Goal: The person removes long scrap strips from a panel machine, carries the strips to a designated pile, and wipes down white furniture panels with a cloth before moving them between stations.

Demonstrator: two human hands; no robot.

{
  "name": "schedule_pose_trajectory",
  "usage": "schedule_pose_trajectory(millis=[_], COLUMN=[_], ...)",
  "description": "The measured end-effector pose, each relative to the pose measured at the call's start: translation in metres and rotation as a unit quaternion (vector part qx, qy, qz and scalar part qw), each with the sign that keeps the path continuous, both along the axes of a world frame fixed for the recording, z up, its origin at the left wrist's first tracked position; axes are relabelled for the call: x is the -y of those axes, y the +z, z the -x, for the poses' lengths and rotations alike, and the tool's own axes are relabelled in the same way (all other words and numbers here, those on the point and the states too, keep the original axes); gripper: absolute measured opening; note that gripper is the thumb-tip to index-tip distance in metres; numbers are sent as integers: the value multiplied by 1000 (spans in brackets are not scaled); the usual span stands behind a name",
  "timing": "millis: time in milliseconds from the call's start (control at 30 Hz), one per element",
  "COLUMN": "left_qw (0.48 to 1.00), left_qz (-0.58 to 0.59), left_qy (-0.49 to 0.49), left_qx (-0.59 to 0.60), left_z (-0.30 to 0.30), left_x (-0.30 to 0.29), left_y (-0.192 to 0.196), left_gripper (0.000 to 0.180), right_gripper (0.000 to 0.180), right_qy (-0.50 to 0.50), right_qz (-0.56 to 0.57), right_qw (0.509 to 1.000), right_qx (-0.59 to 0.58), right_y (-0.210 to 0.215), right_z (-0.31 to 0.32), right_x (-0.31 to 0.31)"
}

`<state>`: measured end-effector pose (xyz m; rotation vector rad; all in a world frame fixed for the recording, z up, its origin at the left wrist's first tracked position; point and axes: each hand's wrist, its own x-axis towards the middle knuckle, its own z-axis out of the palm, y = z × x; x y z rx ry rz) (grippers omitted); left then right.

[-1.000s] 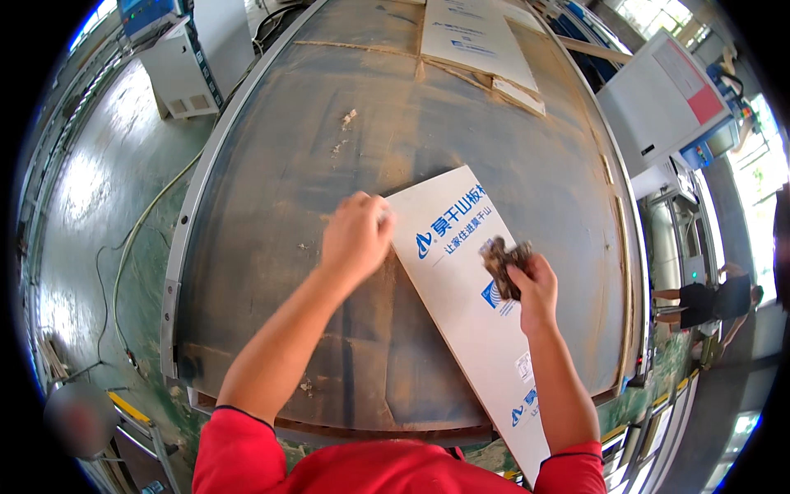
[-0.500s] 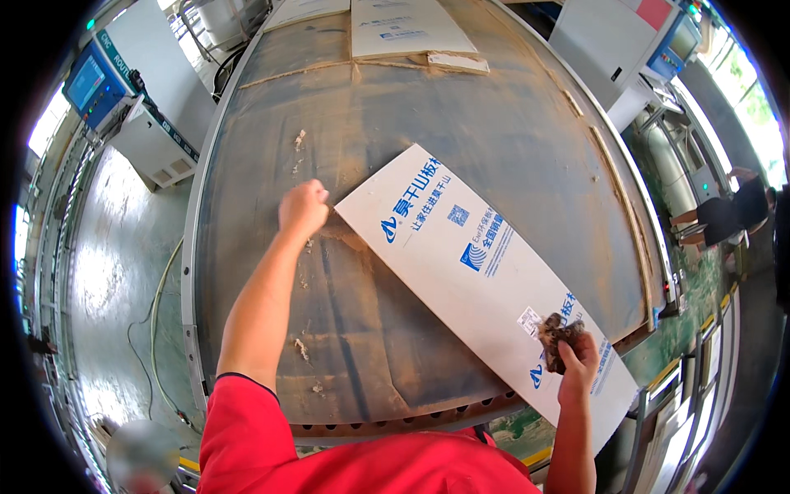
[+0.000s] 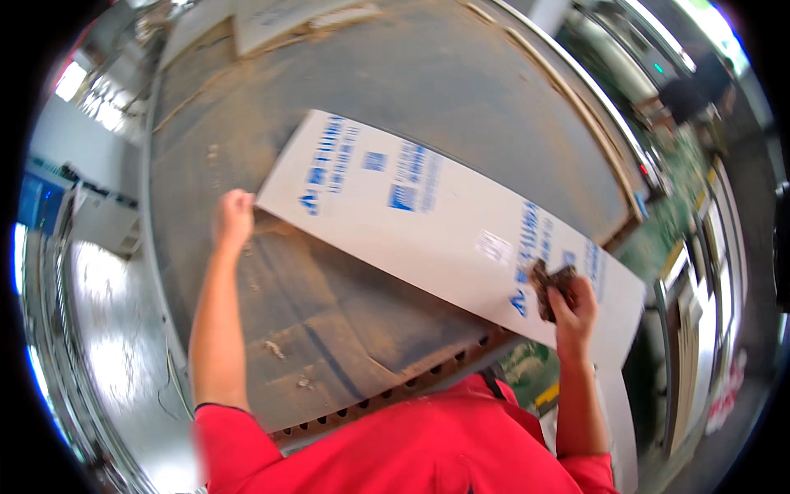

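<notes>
A long white panel [image 3: 444, 222] with blue print lies slantwise over the near part of the worktable [image 3: 329, 329], its right end jutting past the table's edge. At the panel's left corner is my left hand [image 3: 234, 221], fingers closed and blurred. It appears to touch the corner, but whether it grips anything is unclear. My right hand [image 3: 578, 311], over the panel's right part, is closed around a crumpled, dirty brown rag [image 3: 550, 288]. A pale label [image 3: 493, 246] sits on the panel left of the rag.
Dusty white panels [image 3: 296, 20] lie at the table's far end. Wood strips [image 3: 568, 95] run along its right side, and scraps [image 3: 275, 350] dot the left. A machine cabinet [image 3: 103, 218] stands left. Another person [image 3: 687, 95] is at the far right.
The view has turned, so the table and panel appear rotated and farther left. My left hand now appears closer to the panel's corner. The rag remains in my right hand.
</notes>
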<state>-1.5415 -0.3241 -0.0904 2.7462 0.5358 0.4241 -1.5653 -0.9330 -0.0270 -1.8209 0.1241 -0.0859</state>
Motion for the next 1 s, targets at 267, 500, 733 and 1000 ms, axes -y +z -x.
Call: schedule_pose_trajectory(millis=[267, 500, 733, 1000], left_qw=[993, 944, 918, 923], left_qz=[103, -123, -148, -215], left_qy=[-17, -290, -234, -181], left_qx=[-53, -93, -283, -263], left_z=[-18, -17, -20, -31], left_x=[80, 270, 313, 369], left_y=[58, 89, 103, 103], left_gripper=[47, 52, 65, 66], right_gripper=[17, 24, 10, 19], right_qy=[-21, 103, -324, -178], right_qz=[348, 277, 431, 280], right_qw=[924, 937, 842, 933], right_qx=[155, 185, 10, 142], right_y=[-14, -18, -40, 4], right_z=[33, 43, 115, 40], right_x=[0, -28, 288, 257])
